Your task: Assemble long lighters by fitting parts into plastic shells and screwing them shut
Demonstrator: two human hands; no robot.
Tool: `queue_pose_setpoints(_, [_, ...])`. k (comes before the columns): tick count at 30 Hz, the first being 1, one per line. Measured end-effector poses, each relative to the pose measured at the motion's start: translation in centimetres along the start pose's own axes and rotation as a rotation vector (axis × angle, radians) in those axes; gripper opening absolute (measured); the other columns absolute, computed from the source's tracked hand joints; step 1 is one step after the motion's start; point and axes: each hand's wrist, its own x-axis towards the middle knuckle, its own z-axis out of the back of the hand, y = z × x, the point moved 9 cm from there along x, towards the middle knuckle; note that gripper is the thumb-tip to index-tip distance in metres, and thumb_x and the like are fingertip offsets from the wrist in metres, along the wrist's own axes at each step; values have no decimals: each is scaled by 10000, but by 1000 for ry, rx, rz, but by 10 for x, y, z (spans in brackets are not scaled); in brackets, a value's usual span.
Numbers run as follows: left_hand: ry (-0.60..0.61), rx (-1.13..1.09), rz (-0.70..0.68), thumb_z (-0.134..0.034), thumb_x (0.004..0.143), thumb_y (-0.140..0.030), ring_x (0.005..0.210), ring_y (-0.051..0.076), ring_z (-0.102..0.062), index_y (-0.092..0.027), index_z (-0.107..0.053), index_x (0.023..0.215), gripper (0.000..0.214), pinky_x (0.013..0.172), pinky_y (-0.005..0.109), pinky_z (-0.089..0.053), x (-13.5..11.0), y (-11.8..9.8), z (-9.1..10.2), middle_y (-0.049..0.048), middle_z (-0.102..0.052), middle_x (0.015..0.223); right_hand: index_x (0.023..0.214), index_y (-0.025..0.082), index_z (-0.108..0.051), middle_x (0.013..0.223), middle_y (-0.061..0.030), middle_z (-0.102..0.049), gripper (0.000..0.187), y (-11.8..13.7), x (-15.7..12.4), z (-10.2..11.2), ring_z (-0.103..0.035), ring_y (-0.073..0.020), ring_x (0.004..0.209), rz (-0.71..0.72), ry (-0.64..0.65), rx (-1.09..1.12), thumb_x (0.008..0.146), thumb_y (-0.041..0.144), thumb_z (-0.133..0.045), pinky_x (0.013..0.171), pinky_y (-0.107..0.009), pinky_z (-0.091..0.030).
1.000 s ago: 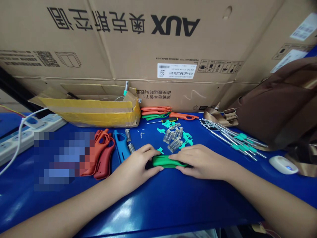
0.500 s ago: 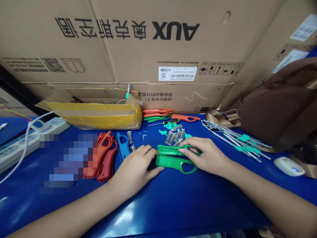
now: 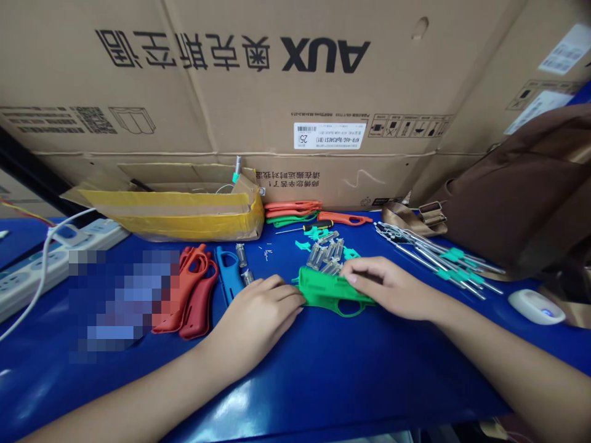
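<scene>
Two green plastic lighter shell halves lie before me, one turned over the other with its outer side up. Part of the lower half, with a finger loop, shows along the near edge. My left hand has its bent fingers at the left end of the shell; the fingertips are partly hidden. At the right end, my right hand holds the upper half between thumb and fingers. Just behind the shell are several clear fuel tanks and teal plastic pieces.
Orange shells, a red shell and a blue shell lie left. A screwdriver sits behind. Metal lighter tubes and a white device are right. A cardboard box and power strip stand left.
The two green shell halves lay side by side with their hollow insides up. The far half has been turned over toward the near one, its outer face now showing.
</scene>
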Motion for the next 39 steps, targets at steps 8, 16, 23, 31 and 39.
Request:
queue_pose_setpoints(8, [-31,-29,7,-575,1004,-245,910,238,-604,-184,-710,1015,149,809,391,-489,2,12,3,38,-696,941,912,207,-666,902,-8,-612,114,18,-12,-38,-581,-139,832,214,238,-445,962,209,-564,721,-272,-424])
queue_pose_setpoints(16, [-108,-55,26,-442,1058,-294,944,245,-598,-194,-698,1050,275,858,426,-474,-1,5,14,65,-677,1007,1092,218,-630,1067,-47,-672,229,14,-5,-17,-617,-202,982,247,14,-664,966,408,-603,801,-321,-464])
queue_pose_setpoints(23, [-58,-126,-35,-506,1034,-275,991,235,-629,-213,-691,1113,211,863,408,-474,-2,-2,0,48,-711,1063,1046,205,-616,1119,-97,-658,164,-29,-9,50,-649,-270,991,-343,-172,-1009,956,285,-505,758,-361,-479])
queue_pose_setpoints(31, [-99,-154,-10,-514,1029,-285,986,231,-635,-210,-706,1074,211,851,409,-472,-2,-1,5,43,-716,1055,1132,87,-626,1177,-270,-655,269,-84,-35,104,-671,-414,1051,-903,-122,-1077,893,172,-539,676,-419,-500])
queue_pose_setpoints(39, [-34,-91,-170,-664,883,-623,1177,305,-636,-197,-638,1298,596,997,485,-479,-3,-19,6,92,-689,1300,847,192,-581,998,-151,-711,86,-71,-22,108,-686,-317,955,-667,-208,-1005,896,254,-547,706,-365,-467])
